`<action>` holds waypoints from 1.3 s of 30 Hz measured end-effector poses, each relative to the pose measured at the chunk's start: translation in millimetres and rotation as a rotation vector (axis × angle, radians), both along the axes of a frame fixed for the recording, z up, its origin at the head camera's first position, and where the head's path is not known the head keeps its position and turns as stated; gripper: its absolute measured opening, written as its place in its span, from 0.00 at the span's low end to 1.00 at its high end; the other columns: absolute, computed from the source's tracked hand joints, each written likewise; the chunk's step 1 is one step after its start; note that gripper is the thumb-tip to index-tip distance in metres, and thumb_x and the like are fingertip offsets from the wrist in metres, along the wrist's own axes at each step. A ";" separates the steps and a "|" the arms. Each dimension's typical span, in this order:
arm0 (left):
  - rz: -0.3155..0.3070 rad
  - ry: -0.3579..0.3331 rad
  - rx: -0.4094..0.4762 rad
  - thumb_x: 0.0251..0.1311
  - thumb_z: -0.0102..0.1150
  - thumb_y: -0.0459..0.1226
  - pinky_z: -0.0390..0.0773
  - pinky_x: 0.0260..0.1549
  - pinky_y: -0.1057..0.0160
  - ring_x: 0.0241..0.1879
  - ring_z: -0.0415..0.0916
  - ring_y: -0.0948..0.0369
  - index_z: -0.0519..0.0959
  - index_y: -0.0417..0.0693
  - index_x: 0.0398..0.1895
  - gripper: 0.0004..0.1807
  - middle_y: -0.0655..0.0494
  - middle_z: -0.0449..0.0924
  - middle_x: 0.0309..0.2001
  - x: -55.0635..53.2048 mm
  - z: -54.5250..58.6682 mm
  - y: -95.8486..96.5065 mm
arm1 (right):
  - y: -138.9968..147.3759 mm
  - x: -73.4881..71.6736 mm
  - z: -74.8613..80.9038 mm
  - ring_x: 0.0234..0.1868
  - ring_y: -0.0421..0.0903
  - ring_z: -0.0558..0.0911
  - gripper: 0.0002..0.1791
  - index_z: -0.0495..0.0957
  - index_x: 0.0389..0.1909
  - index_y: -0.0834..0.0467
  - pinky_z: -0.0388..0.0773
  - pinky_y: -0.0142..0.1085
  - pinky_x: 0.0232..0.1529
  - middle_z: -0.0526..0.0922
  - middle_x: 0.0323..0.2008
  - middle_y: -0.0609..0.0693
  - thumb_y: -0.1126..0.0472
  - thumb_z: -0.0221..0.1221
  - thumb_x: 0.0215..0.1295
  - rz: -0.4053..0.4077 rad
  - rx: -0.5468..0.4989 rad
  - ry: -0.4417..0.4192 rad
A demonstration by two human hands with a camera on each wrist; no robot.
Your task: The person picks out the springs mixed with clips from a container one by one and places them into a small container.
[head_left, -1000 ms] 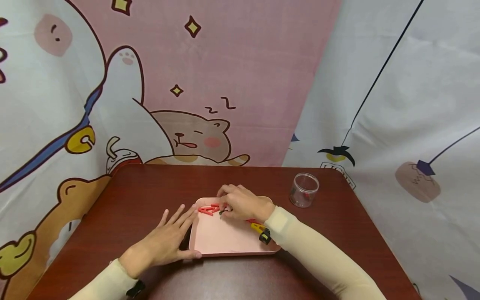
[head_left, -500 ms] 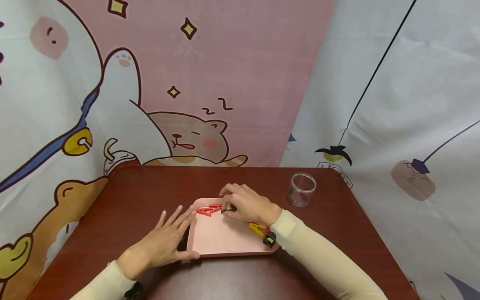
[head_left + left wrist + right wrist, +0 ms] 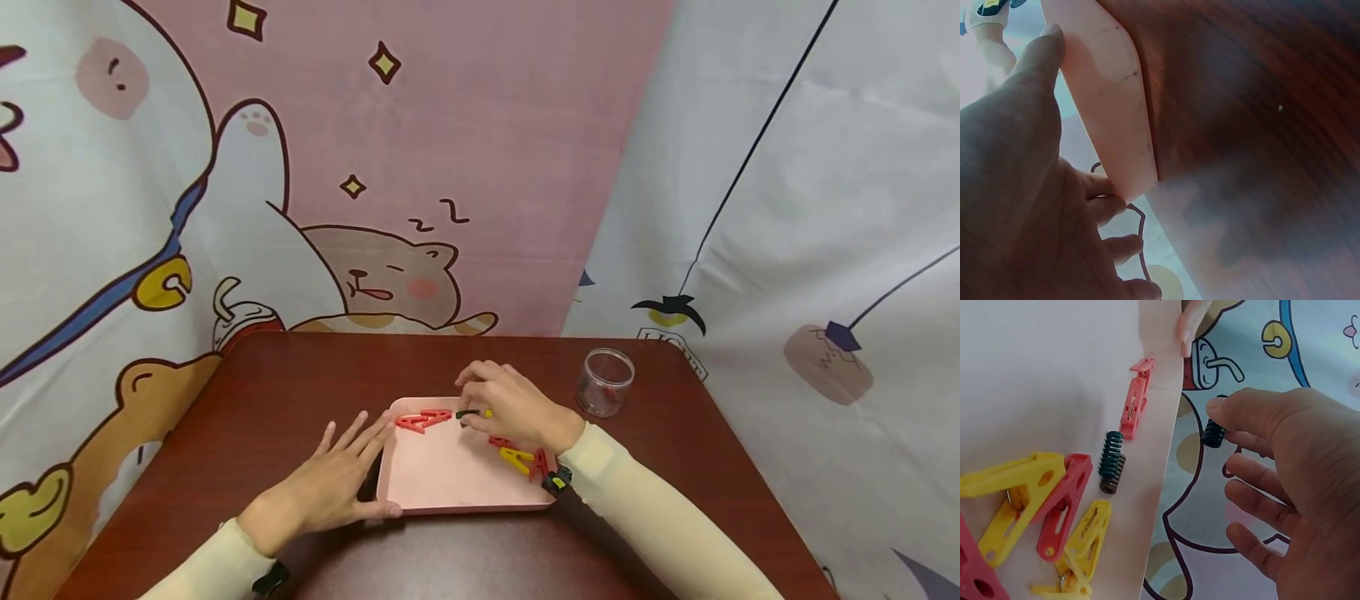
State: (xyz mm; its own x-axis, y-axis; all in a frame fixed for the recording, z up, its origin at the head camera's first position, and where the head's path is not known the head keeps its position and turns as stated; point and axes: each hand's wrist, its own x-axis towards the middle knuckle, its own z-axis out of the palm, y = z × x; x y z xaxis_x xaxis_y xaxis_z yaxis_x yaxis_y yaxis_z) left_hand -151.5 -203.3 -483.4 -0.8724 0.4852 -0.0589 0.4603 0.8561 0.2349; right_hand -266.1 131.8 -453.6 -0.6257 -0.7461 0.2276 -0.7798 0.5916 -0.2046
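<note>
1. My right hand point(image 3: 513, 407) was pinching one dark green spring point(image 3: 1213, 432) between thumb and forefinger, over the pink tray point(image 3: 442, 479) near its far edge; the remaining fingers were spread and held nothing.
2. I took the step in hand to be picking that spring out of the tray. It looked lifted, though I couldn't tell how high.
3. The next move, as I judged it, called for a firm, even pinch so the coil wouldn't roll, and a rise past the far rim before any sideways travel.
4. My left hand point(image 3: 322, 483) was open, fingers straight against the tray's left edge, thumb at its near left corner, probably steadying it.
5. What looked like two more springs point(image 3: 1110, 455) lay touching inside the far edge. A yellow peg point(image 3: 1034, 500) and a red peg point(image 3: 1071, 503) crowded the right end, and red pegs point(image 3: 437, 414) lay by the far left corner, so my trailing fingers could have snagged something.
6. Open room ran along the tray's near edge, inside and out. On the worktop point(image 3: 315, 375), the clear jar point(image 3: 606, 396) stood upright beyond the tray's far right corner, limiting a low swing that way.
</note>
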 end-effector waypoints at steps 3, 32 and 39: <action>-0.002 0.004 0.002 0.66 0.69 0.79 0.54 0.83 0.12 0.94 0.53 0.30 0.60 0.41 0.95 0.70 0.43 0.55 0.96 -0.2 -0.1 0.0 | 3.9 1.0 1.0 0.68 0.49 0.86 0.09 0.95 0.51 0.46 0.85 0.50 0.68 0.89 0.66 0.47 0.50 0.79 0.76 -0.011 -0.005 0.016; 0.003 0.002 0.000 0.66 0.66 0.80 0.54 0.84 0.13 0.94 0.52 0.31 0.60 0.42 0.95 0.70 0.43 0.56 0.96 -0.2 0.0 -1.0 | 51.9 4.9 11.2 0.51 0.45 0.88 0.10 0.94 0.50 0.47 0.92 0.44 0.52 0.95 0.48 0.44 0.57 0.81 0.72 -0.103 -0.148 0.030; 0.001 -0.008 0.003 0.66 0.66 0.81 0.52 0.84 0.12 0.94 0.52 0.31 0.60 0.41 0.95 0.71 0.43 0.56 0.96 -0.4 1.0 -0.4 | 71.5 2.7 11.7 0.52 0.46 0.90 0.11 0.94 0.50 0.50 0.94 0.47 0.56 0.95 0.47 0.45 0.58 0.83 0.71 -0.110 -0.177 0.055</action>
State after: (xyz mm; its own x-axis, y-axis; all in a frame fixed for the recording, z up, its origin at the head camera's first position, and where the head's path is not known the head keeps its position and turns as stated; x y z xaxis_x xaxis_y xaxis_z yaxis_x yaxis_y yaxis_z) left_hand -151.9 -203.8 -482.4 -0.8723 0.4846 -0.0649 0.4575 0.8559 0.2410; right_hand -263.4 203.3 -441.9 -0.6841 -0.6194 0.3850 -0.7255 0.6322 -0.2720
